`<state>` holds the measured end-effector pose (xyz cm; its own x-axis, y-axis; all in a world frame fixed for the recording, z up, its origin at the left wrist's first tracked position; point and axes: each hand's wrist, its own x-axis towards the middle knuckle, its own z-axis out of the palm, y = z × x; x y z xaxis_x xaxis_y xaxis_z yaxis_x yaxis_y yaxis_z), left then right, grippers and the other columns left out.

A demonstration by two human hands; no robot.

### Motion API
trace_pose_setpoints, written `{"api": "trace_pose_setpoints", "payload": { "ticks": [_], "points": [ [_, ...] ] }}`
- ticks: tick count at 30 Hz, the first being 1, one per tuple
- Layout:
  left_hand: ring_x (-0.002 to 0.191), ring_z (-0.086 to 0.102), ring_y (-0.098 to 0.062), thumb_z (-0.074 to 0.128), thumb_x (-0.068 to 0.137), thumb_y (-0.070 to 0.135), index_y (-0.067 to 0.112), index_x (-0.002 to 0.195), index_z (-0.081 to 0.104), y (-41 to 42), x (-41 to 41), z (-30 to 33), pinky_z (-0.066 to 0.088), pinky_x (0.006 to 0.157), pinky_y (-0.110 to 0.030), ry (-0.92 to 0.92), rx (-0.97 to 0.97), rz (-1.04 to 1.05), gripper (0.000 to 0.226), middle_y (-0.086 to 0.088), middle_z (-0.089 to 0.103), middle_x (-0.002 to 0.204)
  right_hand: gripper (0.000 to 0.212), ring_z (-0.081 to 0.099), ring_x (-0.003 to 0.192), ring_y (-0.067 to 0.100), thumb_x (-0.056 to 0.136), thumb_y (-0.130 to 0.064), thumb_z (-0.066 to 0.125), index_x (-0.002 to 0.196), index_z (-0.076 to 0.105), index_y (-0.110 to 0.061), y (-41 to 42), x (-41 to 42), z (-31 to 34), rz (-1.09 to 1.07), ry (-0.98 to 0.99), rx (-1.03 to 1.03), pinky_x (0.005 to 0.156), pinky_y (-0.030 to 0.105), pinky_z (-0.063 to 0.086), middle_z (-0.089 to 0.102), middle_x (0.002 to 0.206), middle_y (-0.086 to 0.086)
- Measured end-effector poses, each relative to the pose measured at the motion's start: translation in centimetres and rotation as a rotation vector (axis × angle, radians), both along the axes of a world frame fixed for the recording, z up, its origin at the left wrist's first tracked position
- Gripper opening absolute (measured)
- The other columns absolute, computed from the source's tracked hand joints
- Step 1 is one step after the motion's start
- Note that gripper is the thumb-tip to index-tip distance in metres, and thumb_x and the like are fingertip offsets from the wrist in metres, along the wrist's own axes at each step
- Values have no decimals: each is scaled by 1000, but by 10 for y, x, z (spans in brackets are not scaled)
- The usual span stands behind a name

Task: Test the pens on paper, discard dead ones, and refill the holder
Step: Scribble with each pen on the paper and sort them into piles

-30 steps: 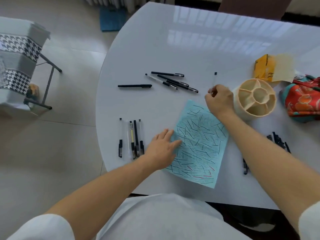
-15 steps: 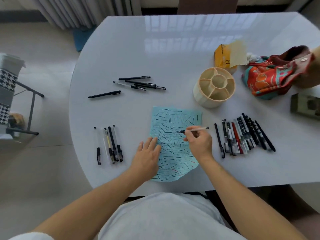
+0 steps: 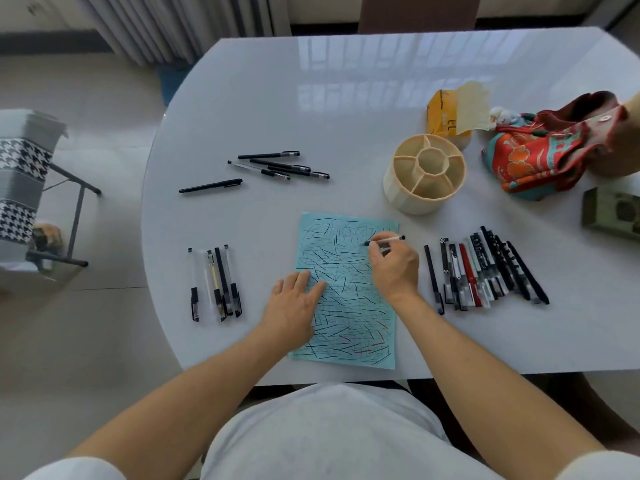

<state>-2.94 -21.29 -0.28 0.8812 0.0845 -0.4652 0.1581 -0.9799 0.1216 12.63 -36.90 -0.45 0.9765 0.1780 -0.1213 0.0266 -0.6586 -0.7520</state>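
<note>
A light blue paper covered in short pen strokes lies on the white table in front of me. My left hand rests flat on the paper's left edge. My right hand pinches a clear pen whose tip touches the upper right of the paper. The cream round pen holder stands beyond the paper, with nothing in its compartments. Several pens lie in a row left of the paper, several more lie right of it, and another group lies farther back.
A single black pen lies at the back left. A yellow tissue pack, a red patterned cloth bag and a greenish box sit at the right. A houndstooth-covered stand is on the floor to the left.
My right hand left the far side near the holder, came back with a pen and set its tip on the paper. The view shifted right. My left hand stayed on the paper.
</note>
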Motion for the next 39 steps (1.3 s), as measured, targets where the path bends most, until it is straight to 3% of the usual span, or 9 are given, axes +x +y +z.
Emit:
{"api": "trace_pose_setpoints", "payload": {
  "ticks": [4, 8, 13, 16, 18, 23, 30, 35, 39],
  "points": [
    [140, 26, -29, 77, 74, 29, 30, 150, 22, -1, 0, 0, 25, 120, -43, -23, -13, 16, 94, -7, 26, 149, 7, 71, 71, 17, 94, -20, 64, 92, 71, -20, -7, 8, 1, -52, 42, 65, 70, 34, 58, 73, 82, -5],
    [140, 26, -29, 78, 74, 30, 30, 151, 21, -2, 0, 1, 26, 120, -44, -25, -10, 20, 95, -6, 26, 149, 7, 70, 58, 4, 94, -23, 64, 90, 67, -28, -19, 3, 3, -127, 91, 191, 56, 20, 54, 73, 77, -5],
    [140, 26, -29, 78, 75, 34, 30, 153, 19, -1, 0, -1, 25, 121, -44, -19, -4, 15, 97, -6, 26, 149, 9, 71, 63, 10, 99, -27, 61, 91, 64, -24, -59, -5, 3, -142, 158, 232, 61, 29, 61, 72, 76, 1],
    [141, 26, -29, 78, 75, 40, 30, 154, 17, -1, -1, -2, 25, 121, -43, -15, -10, 17, 100, -6, 25, 150, 9, 69, 63, 7, 99, -26, 60, 90, 60, -27, -85, -6, 5, 2, 102, 41, 55, 17, 52, 70, 78, -1],
    [140, 26, -28, 78, 75, 42, 30, 154, 17, -1, -1, -2, 27, 120, -42, -19, -11, 18, 101, -6, 25, 151, 4, 67, 71, 9, 100, -26, 59, 100, 61, -22, -97, -2, 3, 99, 140, -134, 60, 22, 50, 69, 83, -1],
    [138, 27, -27, 74, 73, 38, 26, 152, 27, -2, -1, 2, 29, 117, -38, -11, -5, 20, 93, -4, 26, 150, 22, 64, 78, 24, 100, -26, 58, 115, 62, -11, -103, 8, -3, 264, 174, -479, 68, 35, 52, 69, 80, 4],
    [141, 25, -28, 75, 74, 42, 31, 154, 18, -1, -1, 4, 27, 118, -40, -8, -35, 36, 99, -6, 24, 153, 33, 67, 102, 28, 96, -30, 66, 126, 60, -16, -98, 16, -2, 216, 122, -684, 73, 32, 47, 68, 118, 8],
    [139, 26, -30, 75, 73, 45, 32, 151, 21, 3, -2, 2, 27, 118, -44, -41, -57, 8, 96, -8, 27, 150, 24, 65, 92, 30, 93, -16, 62, 116, 67, -12, -45, 24, 26, 241, -27, -434, 76, 40, 53, 67, 107, 8],
    [141, 25, -32, 72, 75, 52, 32, 153, 21, 9, -2, -2, 25, 119, -47, -42, -76, -13, 95, -10, 26, 154, 23, 64, 95, 23, 95, -18, 61, 114, 72, -11, 42, 47, 42, 348, -67, -252, 84, 33, 48, 71, 108, 6]
  ]
}}
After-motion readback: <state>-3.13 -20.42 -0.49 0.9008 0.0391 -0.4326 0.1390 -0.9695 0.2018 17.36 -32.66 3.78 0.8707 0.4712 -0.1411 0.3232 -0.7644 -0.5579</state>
